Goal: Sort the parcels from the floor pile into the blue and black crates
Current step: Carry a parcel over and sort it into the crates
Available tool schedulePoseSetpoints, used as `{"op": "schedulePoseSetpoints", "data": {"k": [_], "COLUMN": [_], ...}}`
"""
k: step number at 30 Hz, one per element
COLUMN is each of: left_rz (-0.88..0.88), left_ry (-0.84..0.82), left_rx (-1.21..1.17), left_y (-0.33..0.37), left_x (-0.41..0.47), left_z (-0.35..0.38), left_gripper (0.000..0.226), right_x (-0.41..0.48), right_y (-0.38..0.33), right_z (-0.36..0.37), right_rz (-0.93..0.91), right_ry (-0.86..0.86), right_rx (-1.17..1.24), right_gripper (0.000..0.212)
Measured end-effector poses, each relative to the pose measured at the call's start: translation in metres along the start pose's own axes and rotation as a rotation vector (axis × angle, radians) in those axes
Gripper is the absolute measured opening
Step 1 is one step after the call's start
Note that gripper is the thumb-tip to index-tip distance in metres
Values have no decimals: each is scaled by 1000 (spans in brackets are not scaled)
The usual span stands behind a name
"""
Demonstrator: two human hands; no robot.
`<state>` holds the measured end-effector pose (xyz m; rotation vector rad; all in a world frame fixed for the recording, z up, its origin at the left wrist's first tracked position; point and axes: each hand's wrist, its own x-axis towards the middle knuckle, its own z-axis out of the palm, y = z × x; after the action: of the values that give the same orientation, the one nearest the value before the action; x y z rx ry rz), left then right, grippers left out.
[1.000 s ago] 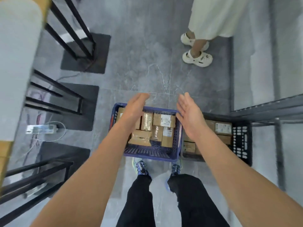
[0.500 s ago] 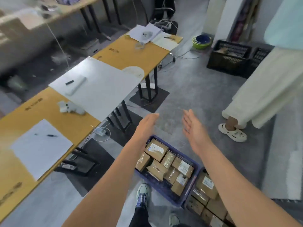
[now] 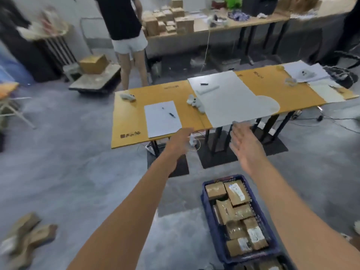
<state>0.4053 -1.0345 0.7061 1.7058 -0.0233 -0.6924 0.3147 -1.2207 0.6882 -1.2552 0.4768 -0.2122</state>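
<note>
Hovering in the air beyond the far end of the blue crate, both hands are released and hold nothing. The left hand shows its back, its fingers stretched forward and blurred, touching nothing. The right hand is spread flat with its fingers straight and its palm turned toward the left hand. It is also clear of everything.

The blue crate stands on the grey floor under the right forearm, packed nearly full with parcels. They are small brown cardboard boxes wrapped in shiny clear tape, lying flat and tight against one another. Several carry white shipping labels, but the print is too small and smeared to read. Just nearer than the blue crate, at the bottom edge, a corner of the black crate shows, with more brown boxes in it. Well to the left of the blue crate, a loose floor pile of brown parcels lies blurred.

Beyond the blue crate runs a long yellow counter on black legs. A white sheet with a pen lies on it. Dark characters are printed near its front edge, but they cannot be read.
</note>
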Motion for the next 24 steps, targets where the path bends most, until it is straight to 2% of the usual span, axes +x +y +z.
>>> {"op": "schedulePoseSetpoints", "data": {"k": [5, 11, 15, 17, 20, 21, 24], "left_rz": [-15, -12, -12, -12, -25, -32, -52], "left_ry": [179, 356, 484, 537, 629, 665, 778], "left_rx": [-158, -263, -323, -356, -420, -450, -532], "left_y": [-34, -85, -125, -146, -177, -188, -218], "left_x": [-45, -112, -161, -188, -226, -238, -273], "left_z": [-99, -217, -290, -321, -360, -371, -396], "left_gripper": [50, 30, 31, 36, 36, 35, 36], "right_x": [-3, -34, -68, -88, -117, -125, -147], "right_y": [25, 66, 97, 112, 134, 142, 166], "right_z": [98, 227, 309, 347, 398, 413, 452], "right_rz": [50, 94, 124, 140, 149, 160, 206], "right_ry": [-177, -381, -503, -592, -699, -724, -819], "right_rx": [-74, -150, -170, -196, -258, -278, -317], "right_gripper": [63, 63, 60, 64, 87, 88, 62]}}
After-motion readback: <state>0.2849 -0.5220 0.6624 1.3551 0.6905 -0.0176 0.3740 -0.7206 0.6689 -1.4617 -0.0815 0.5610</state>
